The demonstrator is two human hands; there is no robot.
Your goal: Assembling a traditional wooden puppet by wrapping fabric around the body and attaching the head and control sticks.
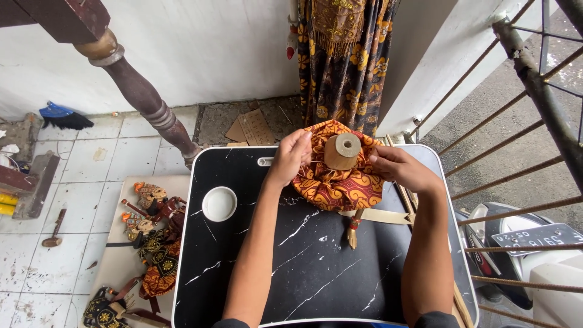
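Both grips closed on the gathered orange batik cloth (337,182): left hand (290,156) pinching its edge, right hand (398,168) holding the opposite side. Between them, wooden spool (342,150) poking out, cloth already bunched around it. Below, slim wooden rod (354,228) lying loose on the black counter (316,267), not yet handled.

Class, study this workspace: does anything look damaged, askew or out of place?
Mostly tidy. Torn cardboard lies on the floor by the wall, and finished puppets are heaped loosely beside the table.
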